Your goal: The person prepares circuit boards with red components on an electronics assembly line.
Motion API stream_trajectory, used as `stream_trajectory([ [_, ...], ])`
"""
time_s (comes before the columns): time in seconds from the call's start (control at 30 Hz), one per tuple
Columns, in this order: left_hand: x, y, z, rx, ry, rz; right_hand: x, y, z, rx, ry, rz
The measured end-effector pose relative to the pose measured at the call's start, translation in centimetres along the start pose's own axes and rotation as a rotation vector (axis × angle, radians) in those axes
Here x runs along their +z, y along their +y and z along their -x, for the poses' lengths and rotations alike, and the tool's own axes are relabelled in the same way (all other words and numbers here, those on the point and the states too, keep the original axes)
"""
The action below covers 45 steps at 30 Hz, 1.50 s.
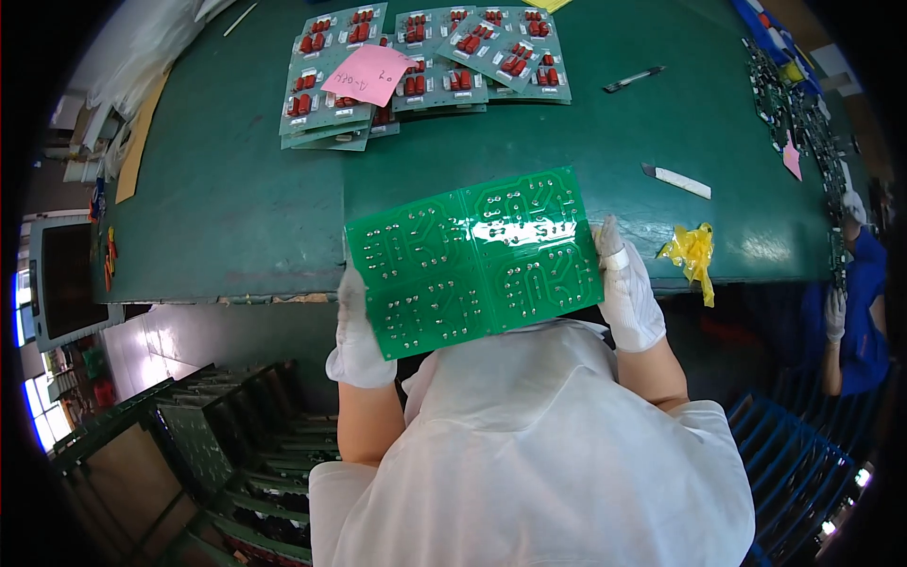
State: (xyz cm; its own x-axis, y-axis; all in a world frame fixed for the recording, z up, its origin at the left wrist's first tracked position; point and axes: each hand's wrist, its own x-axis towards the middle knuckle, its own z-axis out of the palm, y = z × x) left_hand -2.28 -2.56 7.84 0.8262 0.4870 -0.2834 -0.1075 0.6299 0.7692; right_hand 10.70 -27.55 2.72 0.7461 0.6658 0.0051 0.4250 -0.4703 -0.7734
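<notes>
A green circuit board, its soldered side facing up, is held between my two white-gloved hands over the near edge of the table. My left hand grips its left edge, and my right hand its right edge, where a pale band circles one finger. The board tilts slightly, with its right end farther from me. Light glares off its upper right part. Whatever is on its underside is hidden from view.
Stacked boards with red components lie at the far side under a pink note. A pen, a white-handled cutter and crumpled yellow plastic rest on the green table. At right, a co-worker's blue sleeve shows beside more boards.
</notes>
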Motion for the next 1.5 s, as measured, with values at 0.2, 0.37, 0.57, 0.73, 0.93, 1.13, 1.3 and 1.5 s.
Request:
stream_trajectory([
  [0.2, 0.9, 0.2, -0.1, 0.035, 0.061, 0.041, 1.4, 2.9, 0.2, -0.231, 0.075, -0.166],
  [0.37, 0.7, 0.1, -0.3, -0.066, 0.067, 0.260, 1.6, 2.2, 0.1, -0.264, 0.101, -0.180],
  [0.57, 1.4, 0.1, -0.2, 0.074, 0.215, 0.198, 2.0, 1.7, -0.4, -0.057, 0.096, -0.366],
  [0.73, 2.1, 0.6, -0.2, 0.077, 0.209, 0.141, -0.3, -2.7, -1.7, 0.499, 0.051, -0.854],
  [0.93, 2.7, 1.0, 0.1, -0.007, 0.146, 0.318, -0.9, -3.8, -2.1, 0.391, 0.006, -0.791],
  [1.13, 0.5, 0.7, -0.1, -0.006, -0.004, 0.305, -1.3, -5.5, -2.4, 0.495, 0.046, -0.886],
  [1.3, 2.1, 1.1, -0.2, -0.047, 0.137, 0.255, -1.4, -4.3, -2.2, 0.412, 0.021, -0.799],
  [1.5, 2.1, 1.1, -0.1, -0.062, 0.117, 0.268, -1.3, -4.7, -2.3, 0.460, 0.014, -0.861],
])
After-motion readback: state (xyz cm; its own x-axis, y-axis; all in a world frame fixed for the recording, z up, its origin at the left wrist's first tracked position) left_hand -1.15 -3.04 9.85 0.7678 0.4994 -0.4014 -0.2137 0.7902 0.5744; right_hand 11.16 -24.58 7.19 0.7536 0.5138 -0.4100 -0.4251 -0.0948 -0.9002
